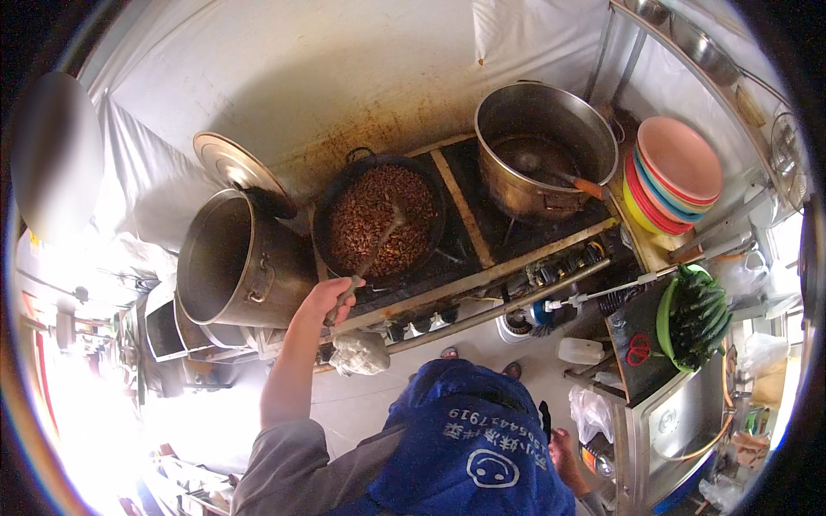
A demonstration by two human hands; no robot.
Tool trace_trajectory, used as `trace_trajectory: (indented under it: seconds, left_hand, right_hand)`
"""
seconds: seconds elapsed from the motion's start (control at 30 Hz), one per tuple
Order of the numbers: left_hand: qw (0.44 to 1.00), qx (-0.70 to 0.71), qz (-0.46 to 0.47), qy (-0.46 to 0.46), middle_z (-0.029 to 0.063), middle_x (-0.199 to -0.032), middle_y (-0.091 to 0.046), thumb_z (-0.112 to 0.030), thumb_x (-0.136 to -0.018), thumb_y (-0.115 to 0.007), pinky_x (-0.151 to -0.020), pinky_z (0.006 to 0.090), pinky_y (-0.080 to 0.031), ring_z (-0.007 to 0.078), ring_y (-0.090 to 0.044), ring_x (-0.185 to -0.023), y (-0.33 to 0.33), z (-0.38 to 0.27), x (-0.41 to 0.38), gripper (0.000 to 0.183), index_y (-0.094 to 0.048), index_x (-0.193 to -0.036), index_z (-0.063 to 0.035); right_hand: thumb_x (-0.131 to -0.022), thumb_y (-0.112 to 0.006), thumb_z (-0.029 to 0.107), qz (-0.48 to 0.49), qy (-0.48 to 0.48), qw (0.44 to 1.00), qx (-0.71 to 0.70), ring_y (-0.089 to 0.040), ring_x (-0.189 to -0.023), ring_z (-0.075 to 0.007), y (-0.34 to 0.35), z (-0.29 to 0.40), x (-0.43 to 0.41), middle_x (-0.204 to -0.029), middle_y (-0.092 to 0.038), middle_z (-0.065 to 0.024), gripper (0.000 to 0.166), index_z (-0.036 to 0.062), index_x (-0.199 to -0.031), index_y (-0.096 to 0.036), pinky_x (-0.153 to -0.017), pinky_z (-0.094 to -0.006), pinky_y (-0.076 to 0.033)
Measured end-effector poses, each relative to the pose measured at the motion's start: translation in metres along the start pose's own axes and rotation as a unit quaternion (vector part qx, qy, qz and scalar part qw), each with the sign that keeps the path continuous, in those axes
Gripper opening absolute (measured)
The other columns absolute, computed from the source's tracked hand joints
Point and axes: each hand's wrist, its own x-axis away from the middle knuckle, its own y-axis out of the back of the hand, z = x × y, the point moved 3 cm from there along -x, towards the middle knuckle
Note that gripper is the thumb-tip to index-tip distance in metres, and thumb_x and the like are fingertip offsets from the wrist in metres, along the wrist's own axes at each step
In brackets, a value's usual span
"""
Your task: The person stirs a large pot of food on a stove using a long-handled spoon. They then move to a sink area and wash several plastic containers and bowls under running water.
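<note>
My left hand [337, 300] grips the handle of a long metal ladle or spatula [382, 240]. The tool's far end rests among small reddish-brown pieces [361, 200], which look like nuts or beans. They fill much of a dark wok [322, 242] on the gas range. At my right side, my right hand [563, 445] hangs low with curled fingers, next to a slim black object [545, 419]. Whether it holds that object is unclear. My blue apron [445, 464] bears writing and a smiling face.
A tall metal pot [284, 271] stands left of the wok, a round lid [242, 164] behind it. Rightward is a wide pot [516, 187] containing an orange-handled ladle [587, 188]. Stacked coloured basins [681, 158], a green basin of cucumbers [664, 316] and a steel sink [677, 413] stand farther right.
</note>
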Motion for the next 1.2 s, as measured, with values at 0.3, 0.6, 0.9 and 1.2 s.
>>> trace_trajectory:
  seconds: [0.3,0.6,0.9,1.2]
  left_hand:
    - [0.977,-0.215,-0.015,0.007,0.0078,-0.062,-0.053,-0.026,-0.1,-0.045,-0.04,0.0336,-0.039,0.0174,-0.047,-0.044,-0.078,-0.004,-0.078,0.031,-0.056,-0.109,0.0014]
    - [0.982,-0.025,-0.187,0.0,0.0108,-0.061,-0.054,-0.03,-0.101,-0.045,-0.045,0.0386,-0.044,0.0233,-0.049,-0.05,-0.083,-0.018,-0.186,0.033,-0.052,-0.089,-0.0002]
    - [0.947,0.279,-0.158,-0.032,0.002,-0.062,-0.053,-0.03,-0.1,-0.047,-0.035,0.0273,-0.033,0.0106,-0.041,-0.041,-0.058,0.009,-0.109,0.022,-0.055,-0.095,-0.0108]
    - [0.962,0.268,0.003,-0.053,-0.0025,-0.061,-0.047,-0.038,-0.103,-0.036,-0.035,0.027,-0.031,0.01,-0.037,-0.04,-0.006,0.046,-0.003,0.035,-0.055,-0.118,-0.0121]
  right_hand:
    - [-0.089,-0.061,0.022,0.038,-0.044,0.998,-0.036,-0.054,-0.066,-0.0179,0.015,0.009,0.003,-0.082,-0.052,-0.0002,0.02,0.017,-0.107,-0.052,-0.053,-0.0332,-0.042]
    - [-0.089,-0.061,0.023,-0.039,-0.017,0.998,0.042,-0.054,-0.066,-0.0185,0.014,0.035,0.042,-0.086,-0.054,-0.0001,0.024,0.0192,-0.109,-0.049,-0.056,-0.0351,-0.043]
    - [-0.088,-0.062,0.022,0.014,-0.031,0.999,0.009,-0.053,-0.064,-0.0166,0.034,0.036,-0.001,-0.086,-0.054,-0.0011,0.029,0.0235,-0.114,-0.05,-0.049,-0.0315,-0.041]
    - [-0.087,-0.061,0.023,-0.02,0.015,0.996,0.081,-0.049,-0.056,-0.0165,-0.024,0.065,0.021,-0.072,-0.049,0.0024,0.011,0.0214,-0.089,-0.05,-0.049,-0.034,-0.039]
